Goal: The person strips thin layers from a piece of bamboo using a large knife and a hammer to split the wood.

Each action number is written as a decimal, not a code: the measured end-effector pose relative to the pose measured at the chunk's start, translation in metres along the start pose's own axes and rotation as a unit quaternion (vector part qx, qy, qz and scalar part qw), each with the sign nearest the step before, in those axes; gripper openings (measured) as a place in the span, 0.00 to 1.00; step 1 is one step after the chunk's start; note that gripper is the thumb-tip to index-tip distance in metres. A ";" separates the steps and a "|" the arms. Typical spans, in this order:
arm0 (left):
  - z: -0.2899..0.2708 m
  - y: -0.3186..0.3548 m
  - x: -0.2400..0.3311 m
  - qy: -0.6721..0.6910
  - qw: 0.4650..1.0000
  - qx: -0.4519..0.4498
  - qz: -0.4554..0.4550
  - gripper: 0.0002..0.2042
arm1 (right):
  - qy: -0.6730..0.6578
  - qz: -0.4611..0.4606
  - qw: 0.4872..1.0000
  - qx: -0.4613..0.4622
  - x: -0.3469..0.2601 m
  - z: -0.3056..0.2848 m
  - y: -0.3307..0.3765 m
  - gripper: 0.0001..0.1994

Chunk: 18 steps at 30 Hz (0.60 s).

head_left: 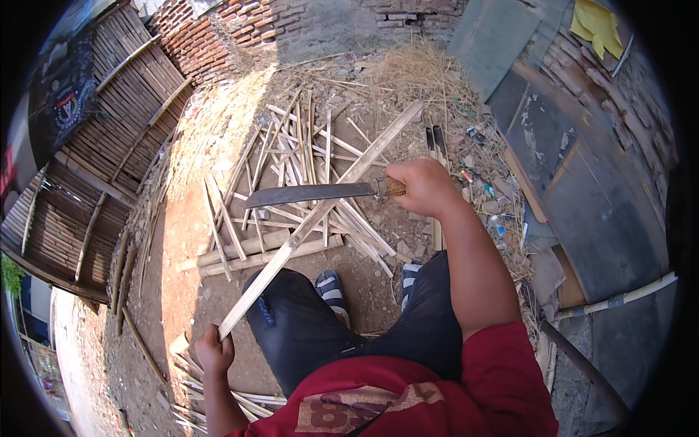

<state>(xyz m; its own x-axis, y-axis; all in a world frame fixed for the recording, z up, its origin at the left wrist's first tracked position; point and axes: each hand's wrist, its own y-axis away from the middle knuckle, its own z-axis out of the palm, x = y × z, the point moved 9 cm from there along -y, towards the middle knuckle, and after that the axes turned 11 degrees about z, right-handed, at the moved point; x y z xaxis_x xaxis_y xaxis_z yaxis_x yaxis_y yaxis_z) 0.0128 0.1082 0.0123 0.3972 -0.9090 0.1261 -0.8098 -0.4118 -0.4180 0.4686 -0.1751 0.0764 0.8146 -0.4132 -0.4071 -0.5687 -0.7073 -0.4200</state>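
Bamboo slat (320,211) gripped at near end by left hand (213,351), right hand (424,186) clenched on machete (313,193) laid across it; mid-shaving, next stroke likely needing steady angle.

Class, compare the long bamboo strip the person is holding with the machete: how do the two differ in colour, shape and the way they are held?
The bamboo strip is pale and straight; the machete has a dark, slightly curved blade. The strip runs diagonally from the left hand up and away; the machete lies across it, gripped by the right hand. The strip is much longer. Both are long, narrow and hand-held.
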 end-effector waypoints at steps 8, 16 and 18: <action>-0.006 -0.009 -0.002 -0.054 0.999 0.004 0.000 0.08 | -0.396 0.363 0.843 0.039 0.120 0.009 0.015 0.11; -0.002 -0.049 0.035 -0.061 0.997 0.024 0.032 0.07 | -0.673 0.254 0.693 0.045 0.047 0.009 0.005 0.09; -0.004 -0.055 0.045 -0.057 0.997 0.030 0.041 0.10 | -0.653 0.256 0.710 0.071 0.045 0.002 0.007 0.10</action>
<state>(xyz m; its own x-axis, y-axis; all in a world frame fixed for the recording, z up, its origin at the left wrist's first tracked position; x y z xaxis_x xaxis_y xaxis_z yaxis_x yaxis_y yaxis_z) 0.0734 0.0897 0.0443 0.3804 -0.9248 -0.0113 -0.8157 -0.3298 -0.4753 0.5013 -0.1974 0.0536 -0.2495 0.3538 -0.9014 -0.8331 -0.5530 0.0135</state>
